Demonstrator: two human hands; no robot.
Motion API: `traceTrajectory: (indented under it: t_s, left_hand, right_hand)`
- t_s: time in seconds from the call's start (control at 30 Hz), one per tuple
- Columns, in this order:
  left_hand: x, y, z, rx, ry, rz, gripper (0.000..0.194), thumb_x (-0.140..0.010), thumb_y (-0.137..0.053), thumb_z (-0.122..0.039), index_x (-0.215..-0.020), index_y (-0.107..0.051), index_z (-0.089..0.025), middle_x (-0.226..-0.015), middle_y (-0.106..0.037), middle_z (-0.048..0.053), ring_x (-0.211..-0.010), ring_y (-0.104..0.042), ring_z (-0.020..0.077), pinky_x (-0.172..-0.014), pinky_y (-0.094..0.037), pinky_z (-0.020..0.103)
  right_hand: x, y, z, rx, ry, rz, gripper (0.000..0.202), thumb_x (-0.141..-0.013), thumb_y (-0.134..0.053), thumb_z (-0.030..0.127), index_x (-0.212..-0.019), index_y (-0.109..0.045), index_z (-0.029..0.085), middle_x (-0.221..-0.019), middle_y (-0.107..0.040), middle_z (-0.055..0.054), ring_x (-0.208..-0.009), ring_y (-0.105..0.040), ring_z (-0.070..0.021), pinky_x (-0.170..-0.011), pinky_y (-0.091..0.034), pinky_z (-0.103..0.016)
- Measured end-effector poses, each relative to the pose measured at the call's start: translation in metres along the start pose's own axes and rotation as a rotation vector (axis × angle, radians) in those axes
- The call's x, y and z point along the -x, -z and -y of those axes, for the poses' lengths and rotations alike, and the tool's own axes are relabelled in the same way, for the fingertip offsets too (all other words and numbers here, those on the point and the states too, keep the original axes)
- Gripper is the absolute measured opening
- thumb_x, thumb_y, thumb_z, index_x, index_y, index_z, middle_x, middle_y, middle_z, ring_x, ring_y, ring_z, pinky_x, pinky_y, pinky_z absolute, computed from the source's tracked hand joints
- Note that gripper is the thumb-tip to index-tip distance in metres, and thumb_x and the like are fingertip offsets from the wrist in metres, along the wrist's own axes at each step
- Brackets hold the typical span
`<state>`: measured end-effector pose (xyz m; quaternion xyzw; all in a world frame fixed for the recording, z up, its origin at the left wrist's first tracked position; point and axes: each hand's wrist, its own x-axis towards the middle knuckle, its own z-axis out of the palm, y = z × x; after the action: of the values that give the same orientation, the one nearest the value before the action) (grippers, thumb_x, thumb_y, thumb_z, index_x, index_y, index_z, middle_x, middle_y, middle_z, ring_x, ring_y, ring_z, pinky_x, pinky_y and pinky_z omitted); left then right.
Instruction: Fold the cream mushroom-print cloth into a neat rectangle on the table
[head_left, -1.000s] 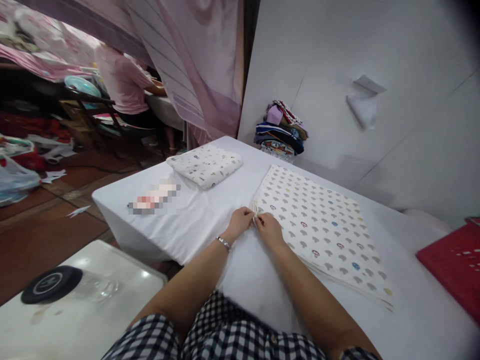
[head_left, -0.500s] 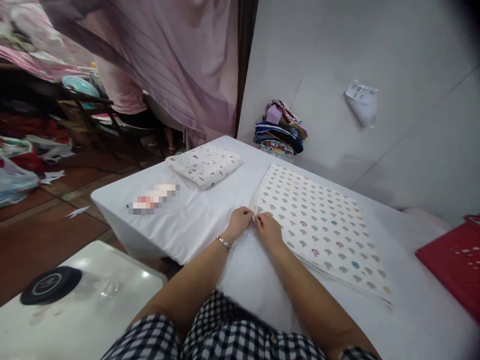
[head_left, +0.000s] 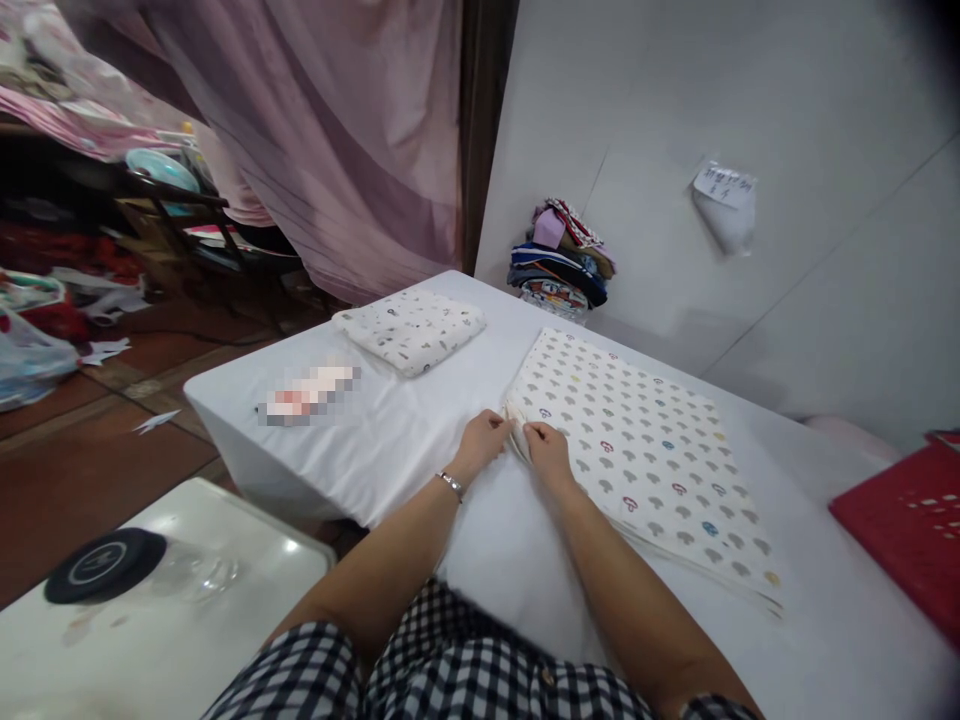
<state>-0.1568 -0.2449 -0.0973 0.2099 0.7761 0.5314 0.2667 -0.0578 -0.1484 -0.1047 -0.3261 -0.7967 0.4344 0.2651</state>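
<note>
A folded white cloth (head_left: 637, 440) printed with grey mushroom shapes and a few coloured ones lies flat on the white-covered table (head_left: 405, 440). My left hand (head_left: 484, 445), a bracelet at its wrist, pinches the near left corner of this cloth. Just to the right, my right hand (head_left: 549, 455) has its fingers closed on the near edge of the same cloth. The layers at that corner look slightly parted between my hands. Further back on the left is a second folded white cloth (head_left: 412, 330) with small scattered prints, touched by neither hand.
A blurred-out flat object (head_left: 307, 395) lies on the table's left part. At lower left, a white surface (head_left: 247, 600) bears a round black object (head_left: 105, 565). A clothes pile (head_left: 559, 260) is behind the table by the wall. A red item (head_left: 900, 530) is at right. A pink curtain (head_left: 375, 150) hangs behind.
My right hand has moved a little to the right, away from my left hand, along the cloth's edge. The curtain has swung, covering more of the seated person behind it.
</note>
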Motion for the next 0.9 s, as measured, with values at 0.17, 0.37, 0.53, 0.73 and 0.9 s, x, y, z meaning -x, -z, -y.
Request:
traceTrajectory:
  t_s: [0.17, 0.37, 0.53, 0.73, 0.9]
  left_hand:
    - [0.0, -0.001, -0.002, -0.05, -0.006, -0.019, 0.023, -0.072, -0.063, -0.025, -0.091, -0.057, -0.014, -0.064, -0.064, 0.0, -0.046, -0.055, 0.0104, -0.05, -0.04, 0.021]
    - [-0.001, 0.0, 0.0, 0.056, 0.026, -0.034, 0.017, -0.07, -0.053, -0.011, -0.086, -0.057, -0.015, -0.052, -0.055, -0.004, -0.047, -0.051, 0.01, -0.048, -0.037, 0.02]
    - [-0.001, -0.002, 0.003, 0.177, 0.019, -0.037, 0.013, -0.071, -0.051, -0.012, -0.082, -0.056, -0.015, -0.051, -0.051, -0.006, -0.046, -0.048, 0.0079, -0.049, -0.038, 0.019]
    - [0.0, -0.002, 0.004, 0.241, -0.007, -0.015, 0.013, -0.072, -0.052, -0.014, -0.084, -0.056, -0.016, -0.048, -0.048, -0.007, -0.045, -0.047, 0.0081, -0.05, -0.039, 0.019]
    - [-0.002, -0.002, 0.006, 0.184, -0.044, -0.021, 0.018, -0.076, -0.061, -0.03, -0.086, -0.057, -0.015, -0.056, -0.055, -0.004, -0.05, -0.052, 0.0094, -0.052, -0.041, 0.021]
  right_hand:
    - [0.001, -0.001, -0.001, 0.007, 0.028, 0.004, 0.032, -0.078, -0.047, 0.042, -0.074, -0.067, 0.017, -0.064, -0.063, 0.0, -0.065, -0.054, -0.0161, -0.064, -0.041, -0.025]
    - [0.01, -0.003, -0.002, -0.017, 0.119, -0.082, 0.029, -0.082, -0.047, 0.04, -0.082, -0.065, 0.017, -0.076, -0.065, -0.003, -0.071, -0.055, -0.0166, -0.067, -0.042, -0.026]
    - [0.019, -0.005, 0.006, 0.206, 0.326, -0.001, 0.027, -0.089, -0.041, 0.035, -0.083, -0.063, 0.019, -0.08, -0.061, -0.003, -0.076, -0.054, -0.0155, -0.07, -0.04, -0.026]
    - [0.019, -0.009, 0.007, 0.388, 0.384, 0.058, 0.025, -0.092, -0.038, 0.03, -0.085, -0.06, 0.02, -0.083, -0.06, -0.004, -0.079, -0.054, -0.0152, -0.072, -0.039, -0.025]
    - [0.017, -0.012, -0.001, 0.425, 0.393, 0.084, 0.024, -0.092, -0.039, 0.03, -0.087, -0.06, 0.02, -0.086, -0.06, -0.004, -0.082, -0.055, -0.0161, -0.072, -0.04, -0.026]
